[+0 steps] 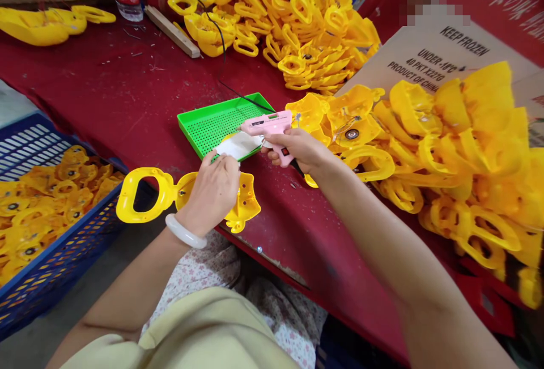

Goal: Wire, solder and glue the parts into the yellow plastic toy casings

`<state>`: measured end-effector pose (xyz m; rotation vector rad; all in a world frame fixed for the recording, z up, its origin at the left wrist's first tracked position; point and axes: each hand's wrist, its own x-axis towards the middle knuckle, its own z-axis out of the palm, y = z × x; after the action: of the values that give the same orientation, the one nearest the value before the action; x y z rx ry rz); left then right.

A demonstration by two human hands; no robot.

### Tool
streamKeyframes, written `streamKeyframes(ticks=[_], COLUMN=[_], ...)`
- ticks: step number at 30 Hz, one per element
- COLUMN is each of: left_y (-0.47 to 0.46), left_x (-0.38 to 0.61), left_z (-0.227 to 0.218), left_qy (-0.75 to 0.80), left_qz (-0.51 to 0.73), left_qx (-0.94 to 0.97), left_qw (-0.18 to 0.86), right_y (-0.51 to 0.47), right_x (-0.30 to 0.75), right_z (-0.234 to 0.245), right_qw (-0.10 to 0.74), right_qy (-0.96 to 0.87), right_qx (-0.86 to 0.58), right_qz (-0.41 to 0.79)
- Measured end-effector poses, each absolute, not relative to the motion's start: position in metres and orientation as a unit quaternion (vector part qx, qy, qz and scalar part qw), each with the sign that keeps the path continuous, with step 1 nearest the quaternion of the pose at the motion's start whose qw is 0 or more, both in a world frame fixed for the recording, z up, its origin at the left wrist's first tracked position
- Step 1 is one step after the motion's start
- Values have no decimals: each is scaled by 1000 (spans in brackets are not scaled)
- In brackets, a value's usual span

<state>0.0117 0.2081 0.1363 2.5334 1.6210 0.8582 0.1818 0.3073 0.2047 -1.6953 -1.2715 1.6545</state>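
Inspection at the work station: the left hand [212, 190] lies closed palm-down over a yellow part [246, 204], a moulded plastic piece with a ring-shaped end [144, 194]; its long axis runs roughly crosswise to the person, left to right, along the near edge of the red tabletop [106, 91]; the ring end points left, toward a blue crate [51, 187] of similar parts; the left hand is plainly the nearer hand to this part; the right hand [297, 151] is apart from it, up and to the right.

The right hand is closed around the handle of a pink glue gun [267, 125], its nozzle pointing left; the nozzle is above a white sheet [238, 145], which lies on a green tray [216, 122]; the gun is not in contact with the yellow part; the left fingertips [212, 158] reach the sheet's near edge; contact there cannot be confirmed; a white bangle [185, 232] sits on the left wrist; a large pile of yellow parts [467, 142] lies just beyond the right hand, on a carton [433, 54].
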Motion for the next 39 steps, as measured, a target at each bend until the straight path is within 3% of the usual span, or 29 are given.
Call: streamKeyframes(ticks=[9,20,32,37,39], left_y=[207,208,206,206,206], left_x=[11,12,13,14,14], left_z=[135,137,136,137,138], left_qy=[517,524,531,530,533], left_qz=[276,261,261,265,265], left_qx=[810,811,806,805,803], left_qw=[7,-15,-7,-19,-20], right_y=[307,311,309,301,299], right_x=[182,172,166,160,163], right_z=[211,209,219,229,232], right_qw=[185,86,57,-58,-53], right_qy=[-395,-457,-544,-708,-743], right_qx=[-588,-577,-651,-606,-596], right_qz=[681,671,526,358,300])
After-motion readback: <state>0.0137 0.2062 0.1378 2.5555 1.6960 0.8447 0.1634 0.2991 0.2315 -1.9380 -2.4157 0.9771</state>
